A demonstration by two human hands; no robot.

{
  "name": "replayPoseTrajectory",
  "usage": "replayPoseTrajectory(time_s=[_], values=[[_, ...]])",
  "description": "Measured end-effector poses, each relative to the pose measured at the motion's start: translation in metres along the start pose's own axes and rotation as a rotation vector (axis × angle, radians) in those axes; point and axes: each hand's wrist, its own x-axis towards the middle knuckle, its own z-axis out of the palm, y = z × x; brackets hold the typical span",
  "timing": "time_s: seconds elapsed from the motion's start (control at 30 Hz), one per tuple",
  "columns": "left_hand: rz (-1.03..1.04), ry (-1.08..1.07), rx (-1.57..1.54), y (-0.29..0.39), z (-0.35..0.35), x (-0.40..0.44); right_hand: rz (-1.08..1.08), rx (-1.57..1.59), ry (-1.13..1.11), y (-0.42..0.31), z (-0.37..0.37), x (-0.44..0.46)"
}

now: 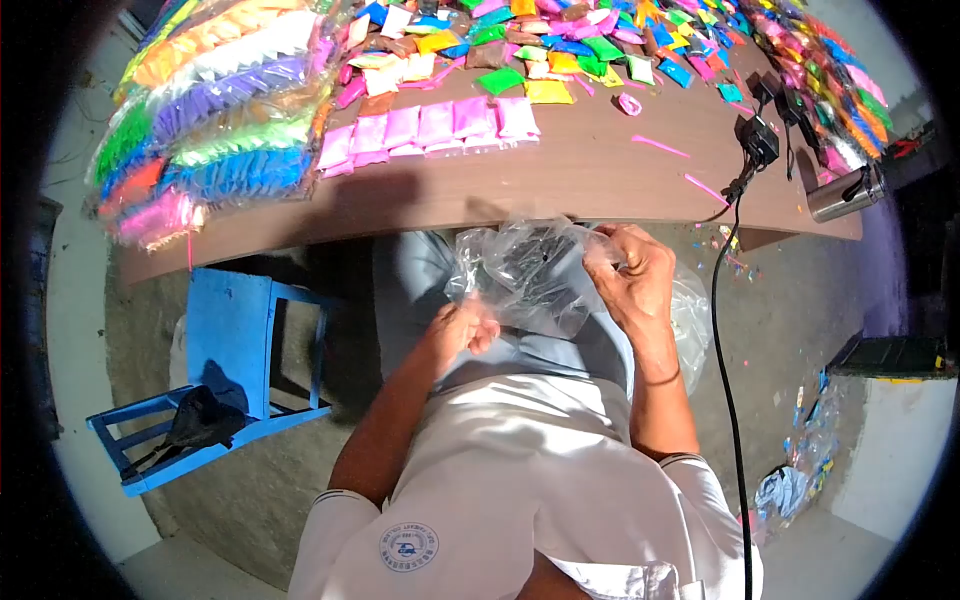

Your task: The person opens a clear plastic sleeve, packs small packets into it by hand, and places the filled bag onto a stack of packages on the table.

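A clear plastic bag [535,265] is stretched between my two hands over my lap, just in front of the table edge. My right hand [632,275] pinches its right side between thumb and fingers. On the other side, my left hand [462,328] is closed at the bag's lower left edge, fingers curled. Past the bag, a row of pink packets [430,128] lies on the table, side by side. Behind that row spreads a heap of small colourful packets [560,50].
Large clear bags of coloured packets [235,110] are stacked at the table's left. A black cable [724,350] with plugs hangs over the table edge at right, near a metal cylinder [848,194]. A blue wooden chair [228,340] stands at left with a black item on it.
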Motion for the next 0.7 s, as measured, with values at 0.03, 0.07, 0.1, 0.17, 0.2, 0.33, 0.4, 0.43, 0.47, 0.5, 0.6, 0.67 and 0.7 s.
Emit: replayPoseTrajectory(time_s=[0.03,0.07,0.1,0.17,0.2,0.33,0.4,0.43,0.47,0.5,0.6,0.67,0.7], values=[[-0.002,0.047,-0.016,0.000,-0.003,0.000,0.061,0.033,-0.026,-0.002,0.000,-0.001],[0.041,0.074,0.027,-0.001,-0.004,0.000,0.060,0.034,-0.028,-0.001,-0.001,-0.002],[0.041,0.076,0.024,0.002,-0.003,-0.002,0.107,0.139,-0.036,0.003,-0.003,-0.003],[0.074,0.151,0.020,0.011,-0.002,-0.005,0.156,0.243,-0.048,0.014,-0.005,-0.009],[0.096,0.137,0.013,0.013,-0.006,-0.003,0.180,0.328,-0.045,0.020,-0.005,-0.011],[0.132,0.183,-0.050,0.025,-0.008,0.000,0.190,0.441,-0.110,0.037,-0.015,-0.027],[0.179,0.134,-0.023,0.029,-0.006,0.002,0.220,0.457,-0.126,0.030,-0.016,-0.034],[0.203,0.110,-0.009,0.031,-0.004,0.001,0.220,0.455,-0.130,0.030,-0.017,-0.036],[0.227,0.088,-0.006,0.033,0.000,-0.001,0.210,0.494,-0.147,0.032,-0.017,-0.038],[0.229,0.090,-0.009,0.035,0.003,-0.001,0.199,0.534,-0.163,0.032,-0.018,-0.039],[0.301,0.100,0.357,0.040,0.006,-0.003,0.223,0.446,-0.196,0.021,-0.026,-0.037],[0.310,0.083,0.327,0.041,0.008,-0.002,0.270,0.431,-0.203,0.019,-0.027,-0.036],[0.320,0.065,0.299,0.040,0.009,-0.002,0.278,0.436,-0.193,0.020,-0.026,-0.036]])
